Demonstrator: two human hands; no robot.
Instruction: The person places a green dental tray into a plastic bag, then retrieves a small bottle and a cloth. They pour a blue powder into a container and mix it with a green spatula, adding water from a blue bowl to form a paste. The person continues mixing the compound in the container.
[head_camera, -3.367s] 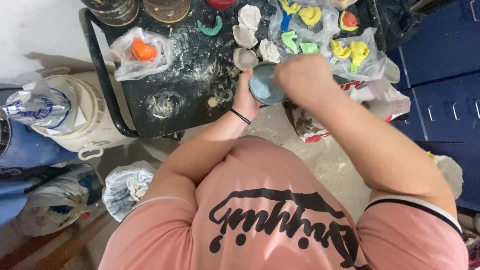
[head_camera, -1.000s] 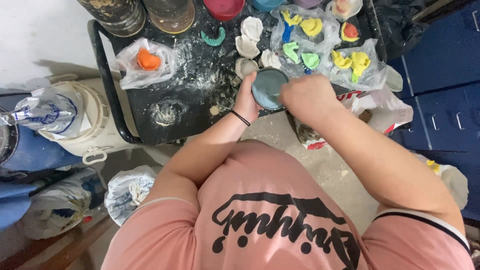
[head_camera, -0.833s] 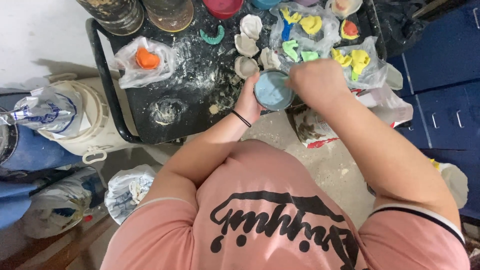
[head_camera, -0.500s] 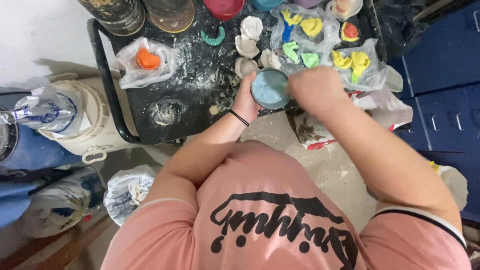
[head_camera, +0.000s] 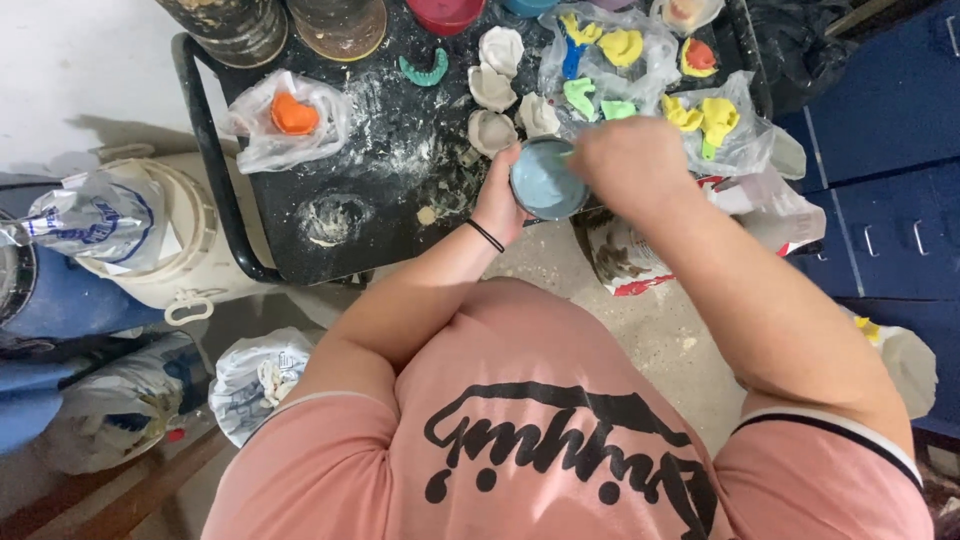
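Holding: left hand (head_camera: 500, 195) was wrapped round the bowl (head_camera: 547, 180), steadying it at the table (head_camera: 400, 215) edge.
Stirring: right hand (head_camera: 630, 160) was closed over the bowl's rim, seemingly gripping a tool I couldn't see.
Bowl: held upright so the pale blue mix stayed in.
Around: white casts (head_camera: 495, 90) and bagged coloured moulds (head_camera: 620, 50) lay just beyond.

We see a pale blue mix in the bowl (head_camera: 547, 180) on a black, white-dusted table (head_camera: 390, 190). Moulds: orange (head_camera: 293, 113), teal (head_camera: 424, 70), yellow (head_camera: 712, 118). Shirt (head_camera: 540, 440): salmon pink, black lettering.
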